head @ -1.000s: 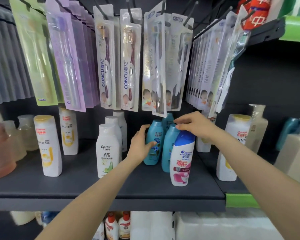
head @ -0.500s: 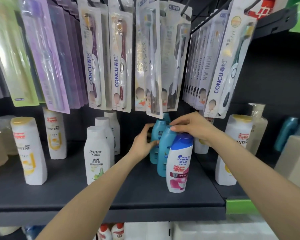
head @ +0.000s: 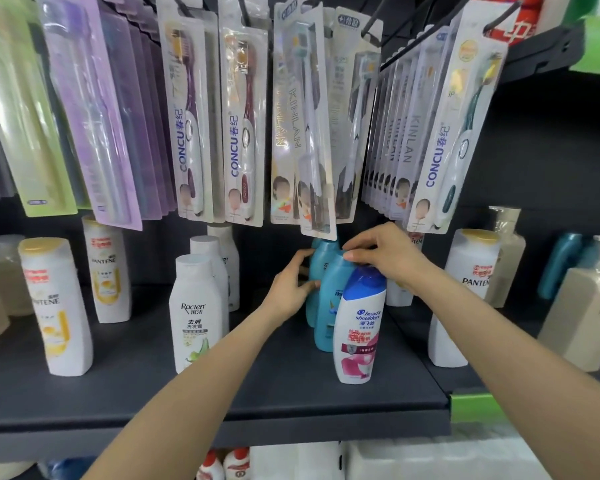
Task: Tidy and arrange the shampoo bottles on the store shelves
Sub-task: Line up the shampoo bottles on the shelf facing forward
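Teal shampoo bottles stand in a row on the dark shelf (head: pixel 264 403). My left hand (head: pixel 291 289) grips the side of the rear teal bottle (head: pixel 317 268). My right hand (head: pixel 385 254) holds the cap of the front teal bottle (head: pixel 329 306) from above with curled fingers. A white Head & Shoulders bottle (head: pixel 359 327) with a blue cap stands right in front of the teal ones, below my right wrist. White Raclen bottles (head: pixel 196 317) stand in a row to the left.
Pantene bottles stand at the left (head: pixel 54 306) and right (head: pixel 465 296). Packaged toothbrushes (head: pixel 243 133) hang low from hooks just above the bottles and my hands. Beige and teal bottles (head: pixel 582 306) fill the right shelf section. More goods sit on the shelf below.
The view has drawn closer to the shelf. My left hand has pushed the rear teal bottle slightly back into line; my right hand stays on the front teal bottle's cap.
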`<control>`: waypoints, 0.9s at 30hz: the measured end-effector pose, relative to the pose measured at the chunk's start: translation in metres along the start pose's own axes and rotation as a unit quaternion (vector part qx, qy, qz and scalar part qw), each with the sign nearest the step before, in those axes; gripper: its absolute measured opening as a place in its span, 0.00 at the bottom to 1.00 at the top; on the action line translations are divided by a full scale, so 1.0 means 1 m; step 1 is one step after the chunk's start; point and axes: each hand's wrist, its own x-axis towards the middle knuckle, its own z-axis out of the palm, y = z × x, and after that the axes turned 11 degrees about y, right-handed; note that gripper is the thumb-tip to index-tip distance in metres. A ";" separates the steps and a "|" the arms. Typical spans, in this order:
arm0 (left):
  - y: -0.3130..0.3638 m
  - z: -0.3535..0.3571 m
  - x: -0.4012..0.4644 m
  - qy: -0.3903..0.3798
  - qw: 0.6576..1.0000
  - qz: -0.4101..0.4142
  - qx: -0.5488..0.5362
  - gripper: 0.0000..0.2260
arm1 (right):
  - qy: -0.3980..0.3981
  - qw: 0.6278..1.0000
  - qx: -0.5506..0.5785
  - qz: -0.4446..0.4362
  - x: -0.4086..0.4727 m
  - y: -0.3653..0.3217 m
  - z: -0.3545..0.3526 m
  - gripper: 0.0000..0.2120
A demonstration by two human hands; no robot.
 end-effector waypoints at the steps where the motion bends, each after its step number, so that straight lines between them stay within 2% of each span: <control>1: 0.000 0.000 0.000 -0.002 1.000 0.000 0.000 0.22 | 0.002 1.000 -0.010 -0.002 0.000 0.000 -0.001 0.12; 8: 0.001 -0.002 0.000 0.034 0.999 0.031 0.003 0.21 | 0.021 0.998 -0.052 -0.016 -0.002 -0.001 -0.001 0.13; 14: 0.007 -0.004 -0.001 0.040 0.999 0.021 0.013 0.18 | 0.025 0.998 -0.062 -0.020 -0.007 -0.002 0.000 0.16; 20: 0.015 -0.005 0.006 0.057 0.997 0.038 0.038 0.14 | 0.001 0.993 -0.094 -0.076 -0.028 -0.004 -0.005 0.21; 24: 0.017 -0.010 0.022 0.063 0.993 0.064 0.079 0.14 | 0.002 0.996 -0.054 -0.074 -0.043 0.000 -0.008 0.18; 27: 0.019 -0.010 0.036 0.037 0.987 0.069 0.142 0.17 | 0.002 0.995 -0.059 -0.076 -0.046 0.000 -0.008 0.18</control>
